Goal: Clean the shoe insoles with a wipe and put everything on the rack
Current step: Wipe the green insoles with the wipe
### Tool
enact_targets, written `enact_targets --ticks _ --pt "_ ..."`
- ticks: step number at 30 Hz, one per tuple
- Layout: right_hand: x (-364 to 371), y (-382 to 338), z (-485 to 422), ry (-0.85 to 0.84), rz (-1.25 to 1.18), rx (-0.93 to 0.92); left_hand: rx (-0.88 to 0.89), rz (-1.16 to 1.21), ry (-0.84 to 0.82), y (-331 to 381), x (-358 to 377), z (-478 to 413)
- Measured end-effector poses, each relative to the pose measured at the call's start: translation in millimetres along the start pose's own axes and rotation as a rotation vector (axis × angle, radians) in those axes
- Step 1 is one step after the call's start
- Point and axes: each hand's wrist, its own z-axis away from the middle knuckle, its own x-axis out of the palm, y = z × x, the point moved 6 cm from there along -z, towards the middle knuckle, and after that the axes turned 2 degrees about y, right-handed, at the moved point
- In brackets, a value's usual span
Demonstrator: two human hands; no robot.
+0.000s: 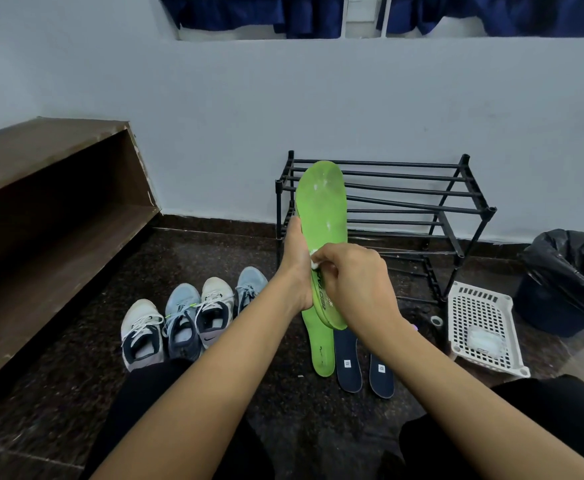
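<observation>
Both forearms extend forward. The left hand (295,268) grips the green insole (323,202) by its lower half, fingers curled round its edge. The right hand (356,282) pinches a white wipe (314,259) in curled fingers against the insole face, just beside the left fingers. The insole's long axis stands near upright, toe end above the fingers, in front of the rack (422,188).

Bin (566,268) w/ blk bag — wood shelf (51,157)
</observation>
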Motion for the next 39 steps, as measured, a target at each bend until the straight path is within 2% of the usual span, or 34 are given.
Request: enact_targets --ticks 9,12,17,22,29,34,39 --pt "-0.2 14.6 -13.9 0.045 0.063 0.026 -0.039 -0.091 -0.114 -10.3 8.0 7.2" --pt "3.5 7.1 -8.4 0.070 0.106 -0.026 -0.039 -0.070 -0.129 -5.5 5.0 4.6" --pt "11.6 1.5 1.4 0.034 0.057 -0.046 -0.010 -0.019 -0.054 4.6 -6.7 0.3" --pt "9.2 -4.5 1.7 0.092 0.077 -0.204 -0.009 0.042 -0.044 4.9 -7.6 0.1" --pt "2.9 -2.5 -5.1 0.110 0.116 -0.190 -0.052 0.059 -0.086 1.5 -1.4 2.2" --pt "9.0 -10.5 8.9 0.050 0.148 -0.224 -0.030 0.093 -0.077 9.8 -5.4 -1.7" --pt "-3.0 -8.8 1.0 0.119 0.195 -0.226 -0.010 0.089 -0.117 9.2 2.0 -2.4"
